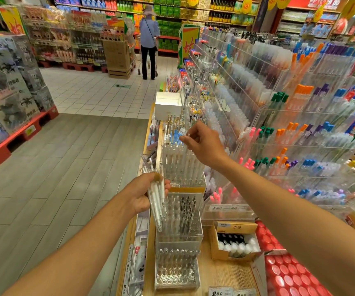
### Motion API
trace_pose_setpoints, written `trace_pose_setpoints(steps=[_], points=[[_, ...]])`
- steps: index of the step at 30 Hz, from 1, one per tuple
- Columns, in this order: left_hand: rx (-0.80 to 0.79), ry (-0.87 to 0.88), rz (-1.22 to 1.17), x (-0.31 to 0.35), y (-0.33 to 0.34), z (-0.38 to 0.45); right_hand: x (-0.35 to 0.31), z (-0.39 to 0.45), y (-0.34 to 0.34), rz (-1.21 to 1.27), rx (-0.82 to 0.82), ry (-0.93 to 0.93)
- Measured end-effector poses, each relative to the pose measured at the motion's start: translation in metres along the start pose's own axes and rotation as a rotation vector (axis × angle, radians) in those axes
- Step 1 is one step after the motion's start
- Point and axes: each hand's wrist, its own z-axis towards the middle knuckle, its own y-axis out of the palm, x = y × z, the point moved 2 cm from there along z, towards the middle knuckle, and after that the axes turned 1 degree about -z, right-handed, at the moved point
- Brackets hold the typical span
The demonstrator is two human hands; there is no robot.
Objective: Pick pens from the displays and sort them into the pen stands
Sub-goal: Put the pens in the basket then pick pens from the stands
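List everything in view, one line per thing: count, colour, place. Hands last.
pen stands: several, clear acrylic, in a row along the wooden counter edge, most holding pens
bundle of pens: one bundle, clear-white, in the left hand
tiered pen displays: many rows, clear with orange, green, blue, purple and pink caps, right side
white box: one, at the far end of the counter
cardboard box of bottles: one, brown, on the counter near right
shopper: one, blue top, far aisle
stacked boxes: many, grey, on red pallets, left
left hand: grip round the bundle
right hand: pinching a clear pen above the stands
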Motion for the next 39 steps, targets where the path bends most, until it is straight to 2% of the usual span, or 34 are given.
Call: trace_pose_setpoints(steps=[11, 19, 25, 31, 39], points=[[0.004, 0.01, 0.045, 0.001, 0.005, -0.001, -0.004, -0.001, -0.001, 0.01, -0.014, -0.061], [0.014, 0.028, 0.044, 0.003, 0.006, -0.006, 0.0, 0.001, 0.003, 0.003, -0.045, -0.031], [0.009, 0.041, 0.042, 0.002, 0.007, -0.008, -0.001, 0.003, 0.009, -0.266, -0.207, -0.108], [-0.014, 0.055, 0.014, -0.003, 0.008, -0.007, 0.0, -0.001, 0.011, -0.361, -0.198, -0.222], [-0.069, 0.083, 0.002, -0.007, 0.009, -0.007, 0.005, 0.0, 0.01, -0.483, -0.217, -0.185]])
